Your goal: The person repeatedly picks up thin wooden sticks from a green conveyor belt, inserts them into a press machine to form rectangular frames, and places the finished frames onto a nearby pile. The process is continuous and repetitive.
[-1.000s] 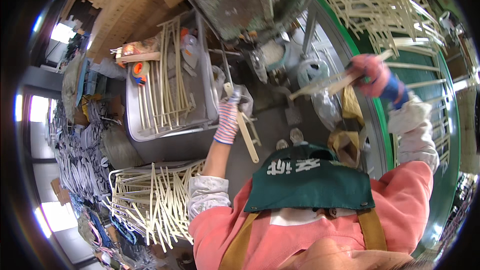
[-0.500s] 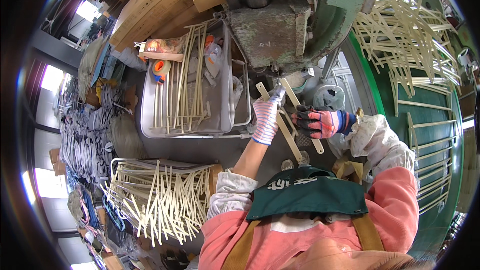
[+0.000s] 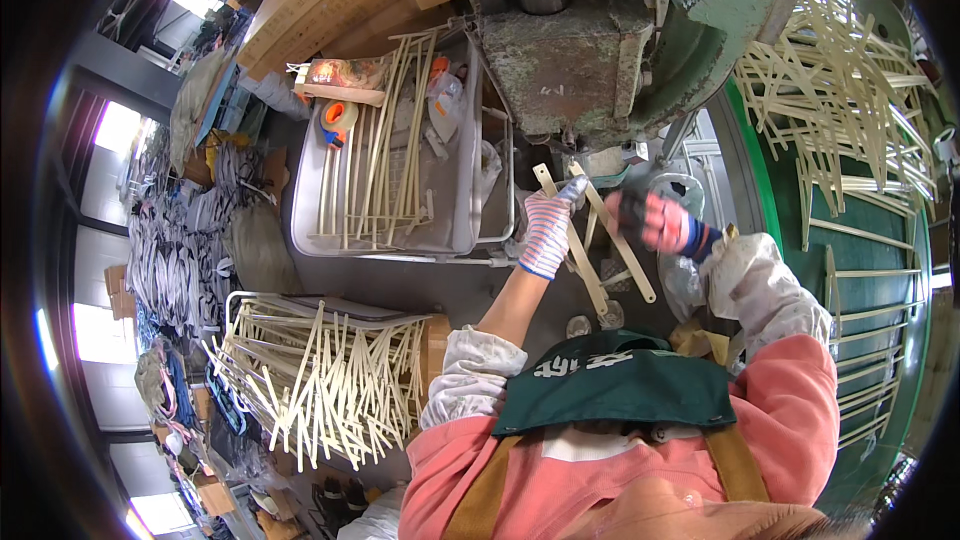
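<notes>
My left hand point(image 3: 549, 234), in a white glove with red and blue stripes, is closed round the upper part of a pair of flat cream bars. The left bar point(image 3: 588, 281) and the right bar point(image 3: 632, 265) have holes at their ends and slant side by side below a worn green press point(image 3: 567, 75). A thinner cream piece shows between them. My right hand point(image 3: 655, 223), in a dark and pink glove, is beside the right bar. Motion smears its fingers, so their grip is unclear. The bars' upper ends lie close under the press's tip point(image 3: 568, 139).
At the left a grey tray cart point(image 3: 300, 210) carries cream strips and a tape roll point(image 3: 340, 118). Nearer stands a rack heaped with cream bars point(image 3: 320, 380). On the right a green table point(image 3: 865, 320) bears piled cream frames point(image 3: 830, 100). Cardboard boxes point(image 3: 310, 15) are stacked far left.
My right hand has shifted up and away from the right bar, where its fingers lay before. My left hand keeps its hold. The whole view has moved slightly.
</notes>
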`<act>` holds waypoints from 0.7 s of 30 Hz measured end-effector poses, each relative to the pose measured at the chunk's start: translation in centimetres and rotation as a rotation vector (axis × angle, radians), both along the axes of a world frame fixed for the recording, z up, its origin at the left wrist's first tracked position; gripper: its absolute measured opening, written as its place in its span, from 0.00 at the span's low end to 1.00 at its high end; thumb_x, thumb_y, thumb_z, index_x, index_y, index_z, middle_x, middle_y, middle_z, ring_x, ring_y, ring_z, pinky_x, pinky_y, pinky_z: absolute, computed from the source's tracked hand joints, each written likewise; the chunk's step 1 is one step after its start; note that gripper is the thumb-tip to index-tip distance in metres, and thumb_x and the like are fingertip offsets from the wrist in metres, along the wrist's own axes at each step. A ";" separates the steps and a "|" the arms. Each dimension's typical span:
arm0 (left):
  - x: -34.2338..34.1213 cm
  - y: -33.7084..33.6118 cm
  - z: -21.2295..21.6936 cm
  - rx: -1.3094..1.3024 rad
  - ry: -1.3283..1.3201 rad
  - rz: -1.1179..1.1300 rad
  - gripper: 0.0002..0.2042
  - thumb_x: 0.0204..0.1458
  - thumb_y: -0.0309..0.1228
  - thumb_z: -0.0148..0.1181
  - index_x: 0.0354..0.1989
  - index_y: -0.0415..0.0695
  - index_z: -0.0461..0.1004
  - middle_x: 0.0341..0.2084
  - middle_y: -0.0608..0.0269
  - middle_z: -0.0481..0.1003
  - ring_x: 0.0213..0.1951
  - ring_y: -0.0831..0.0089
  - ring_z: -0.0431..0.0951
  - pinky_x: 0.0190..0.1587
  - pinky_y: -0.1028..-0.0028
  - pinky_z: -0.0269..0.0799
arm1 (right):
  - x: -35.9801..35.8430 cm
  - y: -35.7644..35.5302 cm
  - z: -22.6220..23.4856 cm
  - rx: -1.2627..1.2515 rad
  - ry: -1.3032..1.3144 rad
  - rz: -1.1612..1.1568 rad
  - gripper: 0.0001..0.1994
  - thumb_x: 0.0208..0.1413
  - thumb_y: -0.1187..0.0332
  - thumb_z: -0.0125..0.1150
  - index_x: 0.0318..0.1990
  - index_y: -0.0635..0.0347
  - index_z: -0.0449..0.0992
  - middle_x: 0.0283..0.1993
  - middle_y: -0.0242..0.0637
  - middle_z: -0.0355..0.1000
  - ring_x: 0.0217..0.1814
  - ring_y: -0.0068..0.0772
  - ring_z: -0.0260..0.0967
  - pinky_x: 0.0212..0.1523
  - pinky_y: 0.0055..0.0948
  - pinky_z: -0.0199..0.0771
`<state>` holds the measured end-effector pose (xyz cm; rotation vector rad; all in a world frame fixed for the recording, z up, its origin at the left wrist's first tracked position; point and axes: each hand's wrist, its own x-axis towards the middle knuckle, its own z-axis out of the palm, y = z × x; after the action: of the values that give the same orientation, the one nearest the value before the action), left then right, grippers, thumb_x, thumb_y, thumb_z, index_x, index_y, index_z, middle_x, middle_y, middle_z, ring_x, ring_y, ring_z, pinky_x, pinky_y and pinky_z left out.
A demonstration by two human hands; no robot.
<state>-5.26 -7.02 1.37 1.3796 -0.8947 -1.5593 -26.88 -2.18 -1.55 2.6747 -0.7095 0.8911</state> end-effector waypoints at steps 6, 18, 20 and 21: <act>1.0 -0.6 -0.5 0.023 -0.054 -0.090 0.08 0.42 0.32 0.69 0.20 0.43 0.76 0.12 0.75 0.66 0.14 0.84 0.60 0.18 0.78 0.52 | -1.2 -12.5 -11.2 0.759 0.091 -0.595 0.09 0.47 0.68 0.54 0.35 0.58 0.77 0.38 0.41 0.73 0.43 0.41 0.70 0.42 0.35 0.70; 2.7 0.9 0.1 -0.099 0.100 -0.293 0.10 0.54 0.37 0.54 0.32 0.43 0.73 0.15 0.72 0.65 0.19 0.84 0.62 0.24 0.81 0.56 | 1.1 -14.5 -12.8 0.687 -0.267 -0.600 0.08 0.44 0.72 0.50 0.31 0.61 0.75 0.29 0.47 0.73 0.33 0.48 0.72 0.35 0.41 0.73; 3.1 1.5 -0.2 -0.170 0.173 -0.332 0.10 0.57 0.35 0.49 0.42 0.43 0.69 0.17 0.72 0.65 0.20 0.84 0.62 0.25 0.81 0.57 | 1.0 -14.0 -11.9 0.781 -0.243 -0.642 0.07 0.44 0.72 0.51 0.30 0.61 0.75 0.28 0.47 0.73 0.33 0.47 0.72 0.34 0.40 0.73; 3.2 1.7 -0.2 -0.222 0.170 -0.332 0.12 0.58 0.33 0.48 0.48 0.43 0.67 0.19 0.72 0.64 0.21 0.83 0.62 0.26 0.81 0.57 | 0.9 -14.0 -11.9 0.761 -0.203 -0.643 0.07 0.44 0.71 0.51 0.30 0.61 0.75 0.28 0.46 0.73 0.32 0.47 0.72 0.33 0.39 0.73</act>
<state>-2.10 -5.30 1.13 0.9605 -1.1950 -1.7324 -25.97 -16.17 -13.45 2.5849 -2.1602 0.8081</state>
